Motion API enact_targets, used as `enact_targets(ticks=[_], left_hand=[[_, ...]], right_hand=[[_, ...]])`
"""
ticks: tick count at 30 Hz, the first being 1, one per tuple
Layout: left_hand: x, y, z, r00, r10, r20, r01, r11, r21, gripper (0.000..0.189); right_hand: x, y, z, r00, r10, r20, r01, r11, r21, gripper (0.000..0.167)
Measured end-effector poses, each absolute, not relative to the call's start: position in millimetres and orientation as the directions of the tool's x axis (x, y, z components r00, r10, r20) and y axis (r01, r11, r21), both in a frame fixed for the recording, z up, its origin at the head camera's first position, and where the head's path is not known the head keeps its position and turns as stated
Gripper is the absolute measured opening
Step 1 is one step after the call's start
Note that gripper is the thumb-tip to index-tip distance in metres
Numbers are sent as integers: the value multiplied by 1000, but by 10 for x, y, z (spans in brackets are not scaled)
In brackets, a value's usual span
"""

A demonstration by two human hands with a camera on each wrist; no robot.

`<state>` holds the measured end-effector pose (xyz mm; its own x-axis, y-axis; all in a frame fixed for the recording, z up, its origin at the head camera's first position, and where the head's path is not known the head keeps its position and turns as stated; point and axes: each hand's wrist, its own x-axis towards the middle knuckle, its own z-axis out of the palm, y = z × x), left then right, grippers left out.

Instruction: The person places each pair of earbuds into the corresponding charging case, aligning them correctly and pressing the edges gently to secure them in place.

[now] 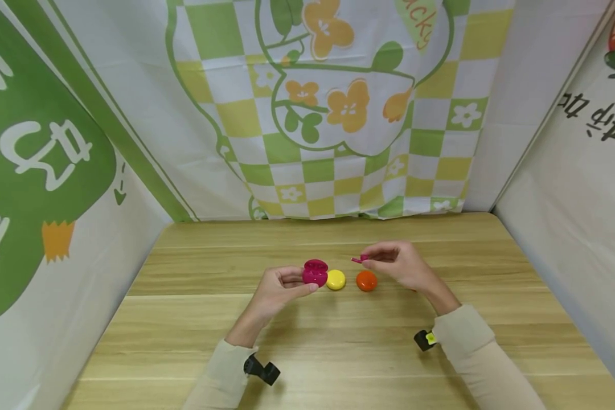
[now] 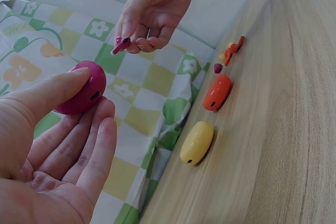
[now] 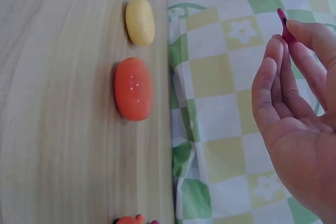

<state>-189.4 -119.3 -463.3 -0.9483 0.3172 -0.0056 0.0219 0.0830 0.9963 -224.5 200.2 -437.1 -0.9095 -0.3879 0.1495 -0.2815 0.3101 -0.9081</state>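
My left hand (image 1: pixel 278 291) holds a magenta earbud case (image 1: pixel 315 277) above the table, thumb on one side and fingers on the other, its lid raised. In the left wrist view the rounded underside of the case shows a small dark port. Between thumb and fingertips, my right hand (image 1: pixel 401 265) pinches a magenta earbud (image 1: pixel 357 260), apart from the case and to its right. A yellow earbud case (image 1: pixel 336 279) and an orange earbud case (image 1: pixel 366 281) lie on the table between the hands, both with lids down.
Beyond the orange case, in the left wrist view, lie orange and yellow earbuds (image 2: pixel 233 51) and a small magenta piece (image 2: pixel 218 68). The wooden table (image 1: pixel 338 353) meets a checked cloth (image 1: pixel 318 171) at the back, and printed walls stand left and right.
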Motion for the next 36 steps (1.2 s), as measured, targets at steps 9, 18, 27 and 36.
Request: enact_targets(ticks=[9,18,27,36], left_hand=[[-1887,-1185,-4623,-948,317,-7,23,92,995,35],[-1881,-1176,-4616,-948,317,-14,17,95,995,37],[-1878,-1164,-4609,-945,327,-9,26,101,995,37],[-1876,-1150,-4615,-945,327,6,37,89,995,34]], right_hand=[[-2221,1952,-4263,-882,-438,176,-327,298,-897,24],[-2178,1862,-4132,-864,-470,183,-343,283,-896,21],[-2180,1739,-4037,-836,-519,178,-367,290,-884,21],[-2207,1628,-4033,-801,-571,181,-395,275,-877,20]])
